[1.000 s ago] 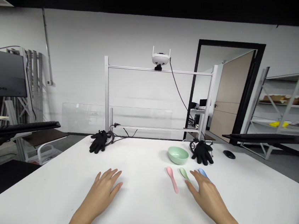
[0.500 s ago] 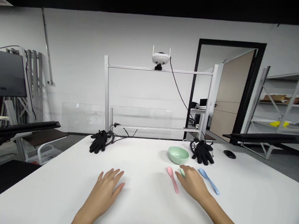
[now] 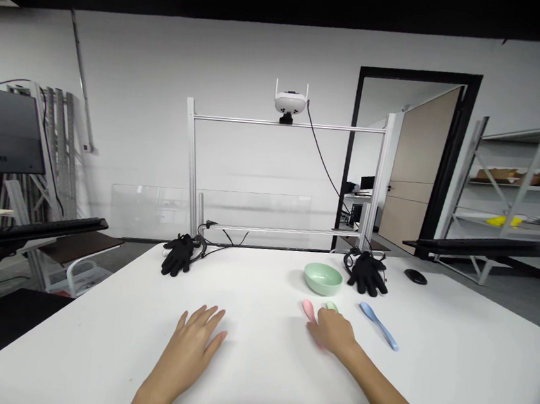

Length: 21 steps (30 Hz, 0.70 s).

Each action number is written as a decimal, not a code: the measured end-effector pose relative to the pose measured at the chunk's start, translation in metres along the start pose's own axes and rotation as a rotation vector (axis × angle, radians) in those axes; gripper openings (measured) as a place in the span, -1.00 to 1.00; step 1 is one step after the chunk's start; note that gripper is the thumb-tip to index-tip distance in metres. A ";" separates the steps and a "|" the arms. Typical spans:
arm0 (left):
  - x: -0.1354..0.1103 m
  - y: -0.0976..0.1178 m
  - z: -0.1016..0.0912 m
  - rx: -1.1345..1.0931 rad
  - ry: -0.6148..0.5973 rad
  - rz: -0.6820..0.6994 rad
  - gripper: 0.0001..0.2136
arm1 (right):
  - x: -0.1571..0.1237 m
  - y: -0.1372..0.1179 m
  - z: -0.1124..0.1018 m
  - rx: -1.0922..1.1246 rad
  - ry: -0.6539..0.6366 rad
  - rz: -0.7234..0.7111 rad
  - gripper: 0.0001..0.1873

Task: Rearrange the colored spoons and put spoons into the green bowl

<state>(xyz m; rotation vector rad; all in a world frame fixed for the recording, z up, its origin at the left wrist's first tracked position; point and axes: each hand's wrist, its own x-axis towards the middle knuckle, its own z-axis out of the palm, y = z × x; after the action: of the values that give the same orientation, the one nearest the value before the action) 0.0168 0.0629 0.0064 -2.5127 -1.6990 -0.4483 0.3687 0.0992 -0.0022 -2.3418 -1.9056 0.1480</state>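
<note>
My right hand (image 3: 335, 332) is low over the table, its fingers curled and closed around the handle of a pink spoon (image 3: 308, 308). The spoon's head shows beyond the fingers, while most of its handle is hidden by the hand. Just past my knuckles, the tip of a light green spoon (image 3: 332, 306) peeks out; the rest is covered. To the right of this hand lies a blue spoon (image 3: 379, 326). A green bowl (image 3: 322, 279) stands upright behind the spoons. My left hand (image 3: 192, 342) hovers at or rests on the left of the table, fingers spread, holding nothing.
Black gloves with wires lie at the back left (image 3: 179, 257) and back right (image 3: 367, 275) of the white table (image 3: 243, 366). A black mouse (image 3: 415, 277) is near the right edge. Behind stands a metal frame (image 3: 285, 125) carrying a white camera device (image 3: 290, 104).
My right hand has moved left and toward me, from over the green spoon to the pink spoon's handle, and its fingers have curled closed. The left hand stays about where it was.
</note>
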 end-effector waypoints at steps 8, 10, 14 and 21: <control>-0.003 -0.002 0.002 -0.012 0.014 0.008 -0.50 | 0.007 0.003 0.013 -0.014 -0.014 0.015 -0.67; -0.003 -0.003 0.003 -0.016 0.020 0.008 -0.51 | 0.005 0.002 0.012 -0.011 -0.001 0.011 -0.66; -0.001 -0.005 0.005 -0.026 0.030 0.002 -0.52 | 0.001 0.006 -0.001 -0.003 0.046 -0.015 -0.66; -0.002 -0.003 0.002 -0.020 0.023 -0.001 -0.52 | 0.019 0.021 -0.049 -0.013 0.197 -0.011 -0.60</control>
<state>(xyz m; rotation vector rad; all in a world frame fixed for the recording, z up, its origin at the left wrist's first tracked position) 0.0135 0.0631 0.0033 -2.5106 -1.6959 -0.4954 0.4005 0.1121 0.0433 -2.2586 -1.8302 -0.0938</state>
